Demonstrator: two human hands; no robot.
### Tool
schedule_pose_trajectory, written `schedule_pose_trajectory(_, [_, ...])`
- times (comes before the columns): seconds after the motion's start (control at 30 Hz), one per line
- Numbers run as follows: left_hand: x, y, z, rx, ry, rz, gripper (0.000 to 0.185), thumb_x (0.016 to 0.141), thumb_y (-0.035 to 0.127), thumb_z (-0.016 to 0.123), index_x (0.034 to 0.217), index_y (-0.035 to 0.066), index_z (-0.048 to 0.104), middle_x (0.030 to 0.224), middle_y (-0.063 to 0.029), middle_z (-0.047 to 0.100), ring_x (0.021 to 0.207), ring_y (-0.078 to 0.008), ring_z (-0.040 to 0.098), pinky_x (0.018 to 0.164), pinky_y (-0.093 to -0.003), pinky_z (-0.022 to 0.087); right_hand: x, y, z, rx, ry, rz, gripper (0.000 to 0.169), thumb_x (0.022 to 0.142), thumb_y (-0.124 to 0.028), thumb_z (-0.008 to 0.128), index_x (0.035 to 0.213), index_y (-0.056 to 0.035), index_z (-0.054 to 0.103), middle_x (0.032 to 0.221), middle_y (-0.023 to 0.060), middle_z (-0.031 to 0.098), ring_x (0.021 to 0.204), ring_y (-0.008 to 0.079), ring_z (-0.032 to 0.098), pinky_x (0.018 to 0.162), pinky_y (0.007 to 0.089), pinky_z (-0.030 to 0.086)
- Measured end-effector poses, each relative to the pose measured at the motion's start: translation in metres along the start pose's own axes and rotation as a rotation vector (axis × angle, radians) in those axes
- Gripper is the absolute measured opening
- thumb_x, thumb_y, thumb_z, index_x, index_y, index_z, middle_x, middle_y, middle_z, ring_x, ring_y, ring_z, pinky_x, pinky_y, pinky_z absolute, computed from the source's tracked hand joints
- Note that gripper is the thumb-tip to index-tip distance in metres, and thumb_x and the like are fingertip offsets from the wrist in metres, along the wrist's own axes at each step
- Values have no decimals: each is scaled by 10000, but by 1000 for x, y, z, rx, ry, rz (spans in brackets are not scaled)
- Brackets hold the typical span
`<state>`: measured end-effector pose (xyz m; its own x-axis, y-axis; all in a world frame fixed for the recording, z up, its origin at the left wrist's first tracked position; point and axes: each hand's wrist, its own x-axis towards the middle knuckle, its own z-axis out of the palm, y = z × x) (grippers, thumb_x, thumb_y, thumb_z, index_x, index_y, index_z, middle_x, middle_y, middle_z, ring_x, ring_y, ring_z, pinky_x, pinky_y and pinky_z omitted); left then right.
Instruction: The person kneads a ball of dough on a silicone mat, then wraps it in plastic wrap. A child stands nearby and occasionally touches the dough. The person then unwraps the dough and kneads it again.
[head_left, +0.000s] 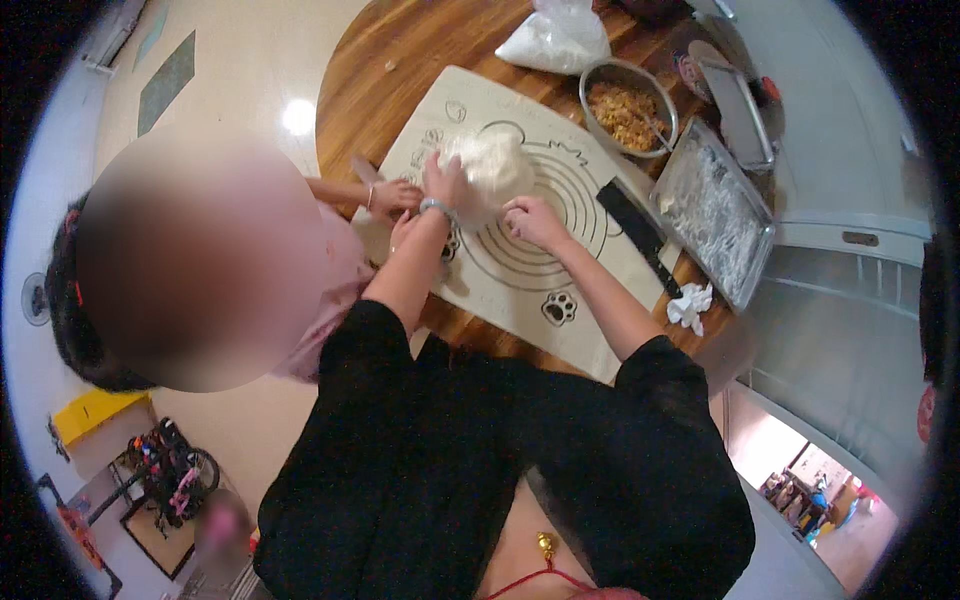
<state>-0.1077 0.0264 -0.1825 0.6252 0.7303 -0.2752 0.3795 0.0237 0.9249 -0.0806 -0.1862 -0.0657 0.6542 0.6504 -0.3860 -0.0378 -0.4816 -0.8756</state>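
Observation:
A mound of pale dough (499, 165), partly blurred, sits on a cream kneading mat (480, 300) printed with circles and paw marks. My left hand (445, 184), with a bracelet at the wrist, is at the dough's left edge, fingers apart; whether it grips any dough is unclear. Below and right of the dough, my right hand (531, 222) hovers over the printed circles with curled fingers; their inner side is hidden. Another person's hand (396, 196) rests near my left wrist. A black cleaver-shaped blade or scraper (637, 232) lies on the mat's right side.
Beyond the mat stand a bag of white powder (559, 37) and a metal bowl of chopped filling (626, 109) with a utensil. To the right are a floured tray (712, 214), another tray (739, 112) and crumpled tissue (688, 306). A person in pink (330, 277) is close on the left.

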Motion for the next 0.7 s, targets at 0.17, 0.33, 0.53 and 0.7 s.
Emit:
schedule_pose_trajectory(0.17, [-63,53,7,446,-260,-148,661,873,564,284,1316,86,396,1456,-193,124,1327,-395,96,1071,-477,116,59,-76,-116,-262,684,-678,152,843,-97,485,889,-21,608,812,181,590,768,300,587,700,381,456])
schedule_pose_trajectory(0.33, [-50,46,-1,530,-378,-164,723,851,604,287,1357,90,342,1471,-179,77,1332,-394,53,1062,-517,88,184,-175,-207,-603,726,-826,180,836,-106,490,896,-1,624,769,72,621,704,162,595,663,280,480])
schedule_pose_trajectory(0.53, [-44,31,-5,635,-450,-47,735,847,605,297,1352,73,341,1472,-172,53,1302,-439,74,1061,-506,96,268,-167,-208,-366,515,-338,211,869,-104,437,874,4,618,961,125,638,872,232,599,702,344,485])
schedule_pose_trajectory(0.7, [-38,5,-4,689,-485,21,728,847,602,300,1347,75,346,1466,-183,52,1282,-454,101,1057,-505,103,283,-128,-206,-521,599,-236,191,857,-84,452,855,13,616,918,127,632,836,223,599,675,342,483])
